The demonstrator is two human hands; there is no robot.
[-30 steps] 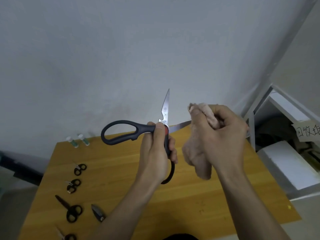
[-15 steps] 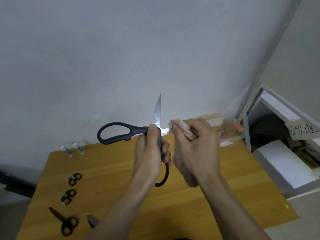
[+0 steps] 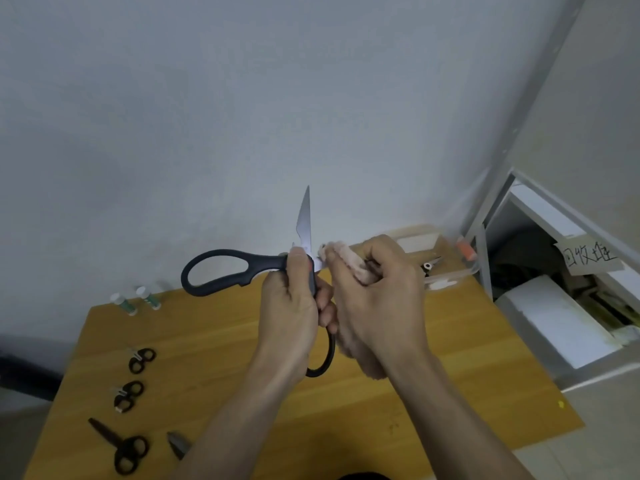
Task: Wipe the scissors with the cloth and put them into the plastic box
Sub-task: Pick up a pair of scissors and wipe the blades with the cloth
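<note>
Scissors (image 3: 242, 268) spread open at frame centre, my left hand (image 3: 294, 317) gripping the pivot so one blade stands clear; right hand (image 3: 377, 306) pinches the cloth (image 3: 346, 259) onto the other blade. Plastic box (image 3: 446, 271) waits centre-right on the table (image 3: 214, 344). I count three small scissors (image 3: 142, 360) lower left, two tubes (image 3: 150, 297).

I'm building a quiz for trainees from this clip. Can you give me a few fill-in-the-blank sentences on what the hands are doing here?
1. The left hand holds the big scissors, whose blades are ____.
2. The right hand presses a ____ against one blade.
3. The free blade points ____.
4. The handles of the small scissors on the table are ____.

Missing words: open; cloth; up; black
</note>
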